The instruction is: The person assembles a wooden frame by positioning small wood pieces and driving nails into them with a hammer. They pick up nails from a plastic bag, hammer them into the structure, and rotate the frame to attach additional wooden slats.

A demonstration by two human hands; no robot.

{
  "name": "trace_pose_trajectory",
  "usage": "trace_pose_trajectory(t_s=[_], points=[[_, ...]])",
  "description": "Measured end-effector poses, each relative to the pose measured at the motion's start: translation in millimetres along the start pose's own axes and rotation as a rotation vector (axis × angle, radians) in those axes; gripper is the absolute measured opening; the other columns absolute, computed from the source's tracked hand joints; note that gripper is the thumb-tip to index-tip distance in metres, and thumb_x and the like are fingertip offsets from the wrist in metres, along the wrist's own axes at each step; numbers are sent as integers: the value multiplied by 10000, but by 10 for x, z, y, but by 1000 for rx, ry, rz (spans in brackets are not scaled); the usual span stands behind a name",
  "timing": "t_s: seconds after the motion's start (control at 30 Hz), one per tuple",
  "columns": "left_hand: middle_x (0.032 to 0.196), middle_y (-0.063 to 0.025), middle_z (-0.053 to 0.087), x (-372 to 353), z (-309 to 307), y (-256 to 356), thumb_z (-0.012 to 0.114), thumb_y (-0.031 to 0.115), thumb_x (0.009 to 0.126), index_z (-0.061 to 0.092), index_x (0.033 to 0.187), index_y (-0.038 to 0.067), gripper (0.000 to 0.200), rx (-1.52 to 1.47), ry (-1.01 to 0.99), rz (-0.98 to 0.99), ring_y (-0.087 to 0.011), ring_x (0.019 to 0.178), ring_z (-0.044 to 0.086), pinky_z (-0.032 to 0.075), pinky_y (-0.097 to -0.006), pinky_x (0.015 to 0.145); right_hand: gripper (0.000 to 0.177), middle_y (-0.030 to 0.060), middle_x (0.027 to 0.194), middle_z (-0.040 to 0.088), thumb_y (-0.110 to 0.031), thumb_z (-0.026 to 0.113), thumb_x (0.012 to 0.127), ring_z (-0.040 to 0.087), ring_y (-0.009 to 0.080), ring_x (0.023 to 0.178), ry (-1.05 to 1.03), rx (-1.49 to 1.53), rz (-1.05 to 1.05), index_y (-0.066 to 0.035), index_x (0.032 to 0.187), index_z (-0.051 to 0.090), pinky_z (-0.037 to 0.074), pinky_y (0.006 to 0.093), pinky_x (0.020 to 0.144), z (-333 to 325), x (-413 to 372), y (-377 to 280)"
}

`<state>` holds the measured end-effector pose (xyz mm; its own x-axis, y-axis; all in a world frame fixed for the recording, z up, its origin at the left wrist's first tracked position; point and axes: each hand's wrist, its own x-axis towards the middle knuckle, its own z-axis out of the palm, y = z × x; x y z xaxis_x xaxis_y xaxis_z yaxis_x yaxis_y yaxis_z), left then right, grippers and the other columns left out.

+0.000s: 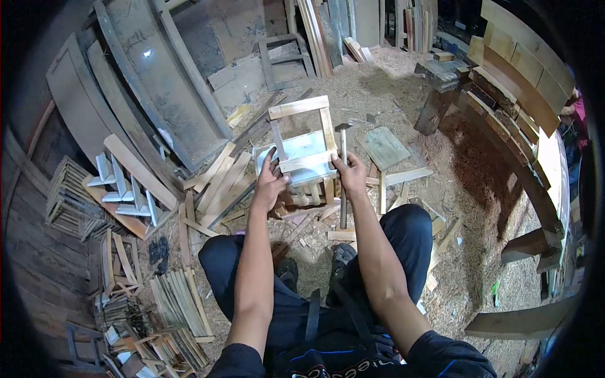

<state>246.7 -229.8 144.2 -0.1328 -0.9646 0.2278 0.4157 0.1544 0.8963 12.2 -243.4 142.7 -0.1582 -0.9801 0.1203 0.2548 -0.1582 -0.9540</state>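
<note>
Head view: we hold one four-sided wooden frame (pixel 307 163) in front of us, above one white board (pixel 301 145). Both hands grasp it: left hand (pixel 271 186) at near left corner, right hand (pixel 351 174) at near right corner. One hammer (pixel 343 205) beside right hand; we cannot tell if they touch. Our two shoes (pixel 342 255) below. One other person (pixel 578 113) at right edge.

Both your forearms reach forward between bent knees; left hand (pixel 271 184) and right hand (pixel 350 174) level, fingers curled.
</note>
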Motion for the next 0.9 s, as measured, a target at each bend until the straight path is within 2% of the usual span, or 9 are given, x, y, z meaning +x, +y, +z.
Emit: trace_pose_trajectory(t_s=[0.07, 0.1, 0.13, 0.2, 0.23, 0.4, 0.63, 0.8, 0.9], points=[[1369, -129, 455, -3, 26, 6, 598, -52, 811, 194, 1518, 110, 831, -68, -78, 3, -229, 1254, 458, 332, -333, 1076, 211, -24, 794, 627, -150, 733, 859, 535, 49, 679, 41, 42, 15, -19, 1003, 653, 420, 209, 577, -2, -3, 37], [1365, -124, 476, 31, 3, -16, 556, 191, 950, 211, 1513, 81, 670, -52, -98, 36, -221, 1251, 458, 313, -317, 1070, 235, -4, 801, 640, -127, 728, 860, 569, 62, 699, 43, 22, 23, -16, 1043, 630, 443, 213, 589, -3, 1, 36], [1365, -124, 476, 87, -22, -30, 556, 191, 950, 211, 1513, 81, 670, -48, -99, 41, -221, 1251, 458, 313, -317, 1070, 235, -4, 801, 640, -127, 728, 860, 569, 62, 699, 40, 26, 18, -16, 1043, 630, 443, 213, 589, 15, 5, 43], [1442, -102, 389, 242, -47, -30, 483, 530, 953, 185, 1514, 66, 786, -32, -27, -49, -218, 1304, 398, 282, -352, 1096, 256, 30, 834, 659, -85, 715, 861, 599, 79, 712, 30, 92, 14, -20, 1082, 604, 469, 221, 599, 76, 36, 32], [1545, -116, 244, 201, 187, 191, 357, 727, 898, 131, 1519, 33, 959, 151, 82, -93, -230, 1403, 259, 173, -374, 1148, 256, 66, 876, 672, -47, 695, 866, 624, 102, 737, 9, 77, -29, -15, 1098, 590, 496, 241, 632, 111, 46, 6], [1590, -143, 89, 286, 303, 260, 293, 776, 875, 40, 1516, -5, 1042, 99, 140, -44, -236, 1458, 102, 53, -394, 1173, 256, 62, 883, 667, -45, 672, 883, 617, 110, 763, -56, -2, -113, 1, 1118, 583, 502, 260, 663, 160, 195, 253], [1503, -147, 318, 377, -58, -347, 258, 689, 944, 219, 1489, 8, 874, 2, 233, 75, -261, 1370, 327, 240, -385, 1128, 254, 24, 848, 631, -56, 628, 909, 556, 88, 696, 8, -80, -76, -7, 1154, 583, 453, 246, 597, 202, 274, 545], [1463, -126, 378, 231, -79, -461, 266, 653, 966, 292, 1460, 5, 816, 8, 255, 66, -240, 1332, 373, 251, -364, 1119, 274, 18, 858, 632, -56, 636, 902, 547, 82, 683, -49, -111, 87, -2, 1166, 581, 450, 248, 571, 172, 95, 595], [1418, -123, 438, 429, -368, -694, 257, 650, 970, 384, 1417, 18, 785, 107, 292, 107, -226, 1298, 411, 271, -344, 1103, 275, 20, 859, 635, -53, 634, 903, 550, 76, 659, -58, -107, 30, 1, 1167, 579, 440, 242, 556, 175, 144, 639]])
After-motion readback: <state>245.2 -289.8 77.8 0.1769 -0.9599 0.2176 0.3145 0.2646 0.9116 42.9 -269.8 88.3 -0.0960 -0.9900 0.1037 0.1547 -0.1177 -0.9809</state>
